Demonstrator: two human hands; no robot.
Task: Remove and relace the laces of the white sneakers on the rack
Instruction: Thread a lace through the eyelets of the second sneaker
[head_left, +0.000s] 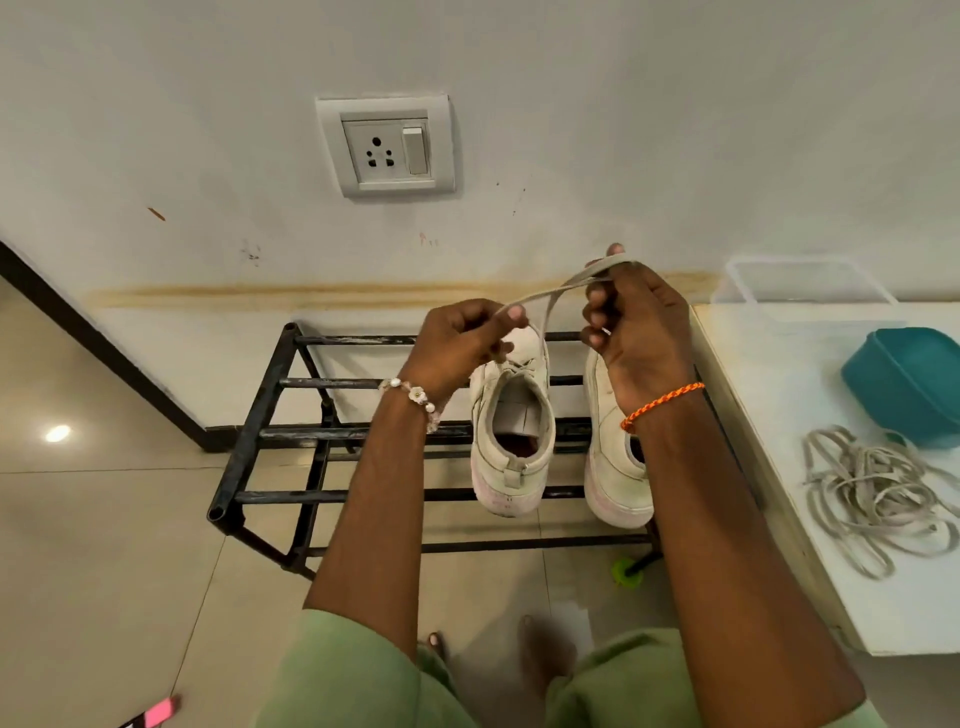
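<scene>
A: Both hands are up above the shoe rack, and there's a lace stretched between them. What's the left hand doing?

B: It's curled tight, thumb and fingers pinching one end of the lace right over the toe of the left sneaker. There's a bead bracelet with a little flower on that wrist.

A: And the right hand?

B: Fingers bent, with the lace looped over the top of them, so it grips the other part of it. The strand runs from there down and across to the left hand, and a second strand drops toward the shoe's tongue. An orange braided band sits on that wrist.

A: Where are the shoes?

B: Directly below the hands, heels toward the person, standing on the rack's black bars. The left sneaker lies under the left hand; the right sneaker is under the right wrist and half hidden by that forearm.

A: Anything off to the side?

B: To the right of the right arm there's a white table, with a second lace lying on it in a loose tangle. Just beyond that, a teal bowl turned upside down, and a clear plastic box farther back by the wall. Above the hands, a wall socket.
</scene>
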